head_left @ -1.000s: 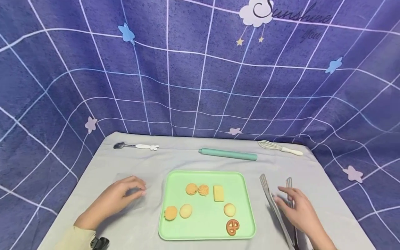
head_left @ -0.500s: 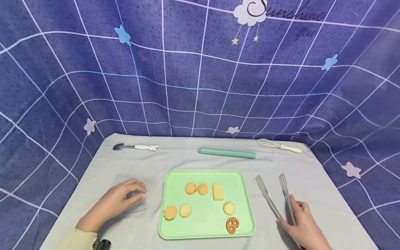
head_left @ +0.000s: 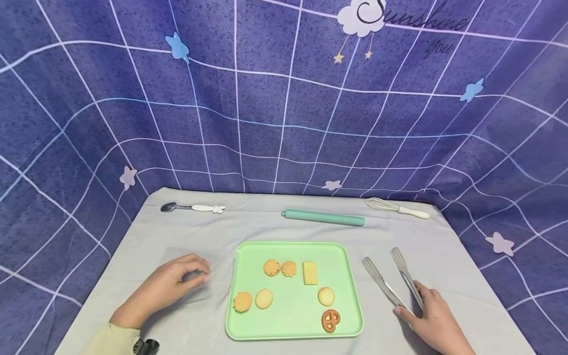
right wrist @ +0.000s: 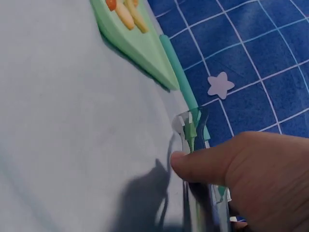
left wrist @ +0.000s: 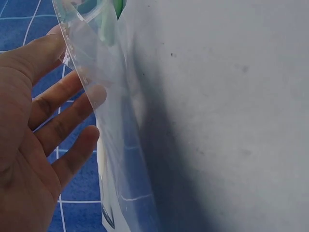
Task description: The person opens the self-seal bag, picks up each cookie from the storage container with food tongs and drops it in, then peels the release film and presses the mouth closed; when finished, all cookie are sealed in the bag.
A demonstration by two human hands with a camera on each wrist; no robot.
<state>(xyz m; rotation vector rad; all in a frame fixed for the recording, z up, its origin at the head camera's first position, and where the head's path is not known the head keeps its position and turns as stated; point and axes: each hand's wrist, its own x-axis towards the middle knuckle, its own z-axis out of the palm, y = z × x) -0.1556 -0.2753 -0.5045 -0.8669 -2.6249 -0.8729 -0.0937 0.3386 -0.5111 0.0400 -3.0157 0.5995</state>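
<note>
metal tongs (head_left: 384, 285): right of the tray, near it but apart; two arms spread in a v, slotted ends toward the far side of the bench (head_left: 248, 224); the right hand (head_left: 437, 318) grips them, thumb on one arm, fingers round the other; judged light, stiff along each arm, springy where they join, slippery if held loosely; best hold likely midway along, thumb opposing fingers, about as now; the joined end cannot be made out.

transparent bag (left wrist: 123, 140): left of the tray; the left hand (head_left: 170, 281) appears to pinch its edge between thumb and forefinger, other fingers spread loosely against it; judged nearly weightless, limp, slick, quick to fold; the edge seems the place to hold.

green tray (head_left: 293, 325): between the hands; looks rigid; bears seven baked pieces, among them a pretzel (head_left: 330, 321), a rectangular biscuit (head_left: 310, 273) and a swirl cookie (head_left: 289, 268); if real, brittle and crumbly, so light pressure, across the sides rather than the faces.

farther out, along the back: spoon (head_left: 193, 207) at left; teal rod (head_left: 324, 217) behind the tray; whisk (head_left: 397, 208) at right; patterned blue curtain (head_left: 266, 98) beyond.
</note>
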